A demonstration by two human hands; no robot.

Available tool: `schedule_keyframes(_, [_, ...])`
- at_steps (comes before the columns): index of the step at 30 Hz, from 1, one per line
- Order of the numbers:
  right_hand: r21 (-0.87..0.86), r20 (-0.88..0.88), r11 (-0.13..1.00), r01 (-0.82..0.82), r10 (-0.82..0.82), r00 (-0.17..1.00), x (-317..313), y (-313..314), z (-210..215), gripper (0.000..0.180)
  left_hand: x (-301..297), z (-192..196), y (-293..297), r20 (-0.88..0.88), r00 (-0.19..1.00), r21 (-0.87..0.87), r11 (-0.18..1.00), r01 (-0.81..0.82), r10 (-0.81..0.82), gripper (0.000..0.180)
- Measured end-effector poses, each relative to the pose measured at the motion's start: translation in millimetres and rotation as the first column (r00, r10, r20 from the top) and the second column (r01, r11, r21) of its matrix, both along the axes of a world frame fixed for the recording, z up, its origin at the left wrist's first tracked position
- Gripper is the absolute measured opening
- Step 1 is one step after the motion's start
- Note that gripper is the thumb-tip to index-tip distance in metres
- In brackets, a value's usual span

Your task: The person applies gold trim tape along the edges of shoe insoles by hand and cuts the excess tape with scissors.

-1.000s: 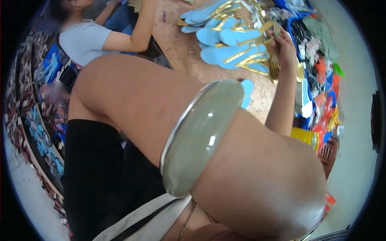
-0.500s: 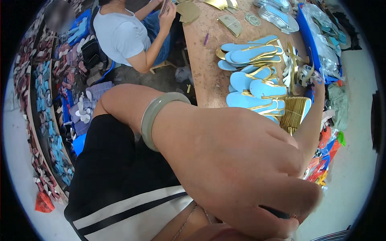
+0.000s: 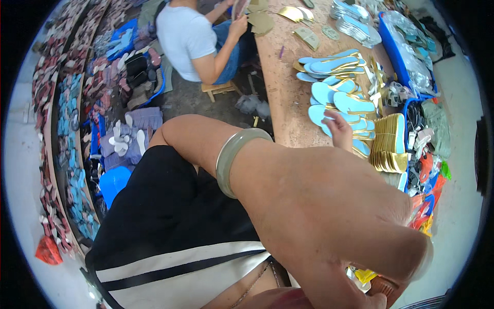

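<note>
Very close to the camera, my left hand spans the lower right, back of the hand up, with a pale green bangle at the wrist. Its fingers curl together at the lower edge. Beside them shows a ridged brown thing, and I cannot tell whether it is held. Farther off, my right hand reaches over light blue shoe soles with gold edging. Those fingers are apart and seem to hold nothing; my left hand hides the right forearm. Right of it stands a tight stack of gold-edged soles.
A worktable carries gold pieces and more stacked blue soles. Blue bins line its right side. Someone in a white shirt sits on a wooden stool. Shoe parts fill racks at the left.
My right hand has come from the bin at the right edge back to the blue soles. The view has shifted, and my left hand sits slightly lower and farther right.
</note>
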State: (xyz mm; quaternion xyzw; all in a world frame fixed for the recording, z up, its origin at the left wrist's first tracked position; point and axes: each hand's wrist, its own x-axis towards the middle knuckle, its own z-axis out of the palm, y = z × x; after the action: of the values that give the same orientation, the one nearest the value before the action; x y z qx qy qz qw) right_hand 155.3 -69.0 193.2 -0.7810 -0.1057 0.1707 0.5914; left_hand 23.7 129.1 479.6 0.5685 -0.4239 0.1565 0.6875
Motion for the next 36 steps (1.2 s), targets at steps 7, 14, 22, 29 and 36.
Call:
schedule_keyframes(7, [0.035,-0.129,0.989,-0.145,0.149,0.98,-104,51,-44,0.021,-75,-6,46,0.075,0.968,0.003,0.971,-0.241,0.24,0.021])
schedule_keyframes(14, [0.12,-0.417,0.969,-0.214,0.245,0.875,-215,144,-67,0.021,-141,-21,146,0.135,0.847,0.008,0.854,-0.52,0.514,0.019])
schedule_keyframes(22, [-0.143,-0.321,0.793,-0.592,0.529,0.786,-208,316,-61,0.023,-169,-34,300,0.285,0.59,0.073,0.596,-0.799,0.756,0.018])
schedule_keyframes(29, [-0.122,-0.061,0.706,-0.698,0.696,0.715,-216,501,-33,0.022,-197,-7,443,0.486,0.467,0.117,0.475,-0.872,0.738,0.02])
schedule_keyframes(36, [-0.228,0.065,0.538,-0.811,0.84,0.539,-213,588,-18,0.026,-233,-110,534,-0.133,0.457,0.668,0.421,-0.614,0.879,0.024])
